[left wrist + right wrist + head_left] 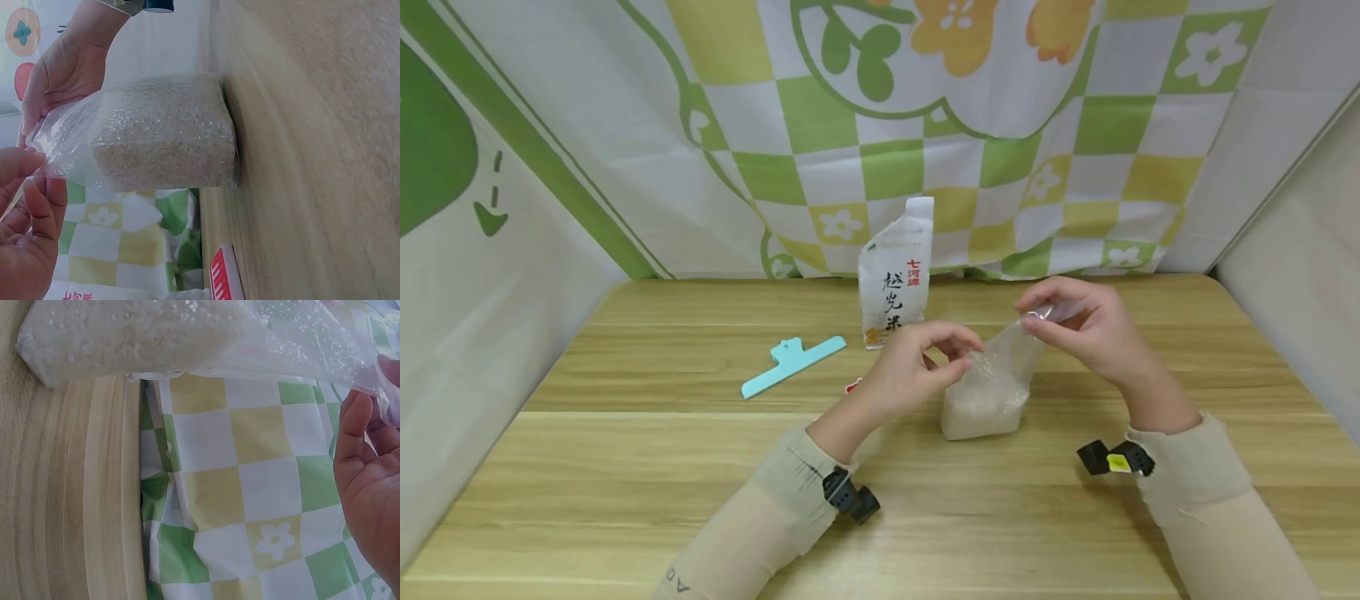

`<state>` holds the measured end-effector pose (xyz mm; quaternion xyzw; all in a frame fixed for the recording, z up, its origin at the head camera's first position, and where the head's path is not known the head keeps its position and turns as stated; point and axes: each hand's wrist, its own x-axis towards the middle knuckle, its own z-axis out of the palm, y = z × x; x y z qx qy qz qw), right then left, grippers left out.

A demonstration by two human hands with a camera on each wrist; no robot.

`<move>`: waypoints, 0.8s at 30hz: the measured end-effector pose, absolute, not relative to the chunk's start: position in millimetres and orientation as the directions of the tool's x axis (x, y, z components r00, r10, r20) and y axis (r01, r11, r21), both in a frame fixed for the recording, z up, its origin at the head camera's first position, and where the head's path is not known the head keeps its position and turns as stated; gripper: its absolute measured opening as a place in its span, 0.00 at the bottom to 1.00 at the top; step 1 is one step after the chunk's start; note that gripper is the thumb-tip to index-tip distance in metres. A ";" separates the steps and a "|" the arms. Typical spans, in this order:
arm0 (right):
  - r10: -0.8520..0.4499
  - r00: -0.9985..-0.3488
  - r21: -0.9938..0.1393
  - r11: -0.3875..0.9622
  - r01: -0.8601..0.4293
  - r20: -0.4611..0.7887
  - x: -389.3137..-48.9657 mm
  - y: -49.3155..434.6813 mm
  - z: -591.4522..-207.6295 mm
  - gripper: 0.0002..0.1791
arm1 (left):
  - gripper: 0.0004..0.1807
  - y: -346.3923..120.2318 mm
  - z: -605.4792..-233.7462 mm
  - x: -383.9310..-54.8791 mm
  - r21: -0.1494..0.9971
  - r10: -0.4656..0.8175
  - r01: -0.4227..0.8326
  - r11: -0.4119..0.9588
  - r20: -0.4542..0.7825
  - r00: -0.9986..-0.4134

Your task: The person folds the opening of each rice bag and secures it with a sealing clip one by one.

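A clear plastic bag of rice [985, 408] stands on the wooden table, its bottom boxy and its loose top drawn up to the right. My right hand [1093, 333] pinches the gathered upper end, also visible in the right wrist view, where the bag [137, 337] stretches towards the fingers [356, 419]. With thumb and fingertips my left hand [910, 367] pinches the other side of the bag's top. The left wrist view shows rice grains packed in the lower part of the bag [169, 137] and the left thumb and fingers at its upper edge.
Behind the left hand stands a white paper package [895, 275] with dark and red characters and a torn-looking top. A light blue bag clip [793, 365] lies to the left. A small red-and-white item [224, 275] is partly hidden by my left hand. A checkered cloth [820, 167] hangs behind.
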<state>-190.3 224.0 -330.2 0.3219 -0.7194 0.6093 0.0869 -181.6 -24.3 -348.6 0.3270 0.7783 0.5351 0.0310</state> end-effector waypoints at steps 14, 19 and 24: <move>-0.386 -0.763 -0.813 0.057 -0.580 0.518 -191.6 228.2 -327.0 0.13 | 0.17 -23.3 -349.4 -181.2 0.717 0.560 0.670 0.192 0.481 -0.675; -0.369 -0.768 -0.814 0.050 -0.579 0.524 -191.9 231.7 -326.1 0.14 | 0.19 -22.4 -349.4 -179.5 0.671 0.565 0.717 0.188 0.523 -0.638; -0.351 -0.788 -0.839 0.013 -0.544 0.505 -191.3 232.6 -325.6 0.15 | 0.19 -22.4 -348.2 -178.6 0.669 0.562 0.717 0.196 0.523 -0.641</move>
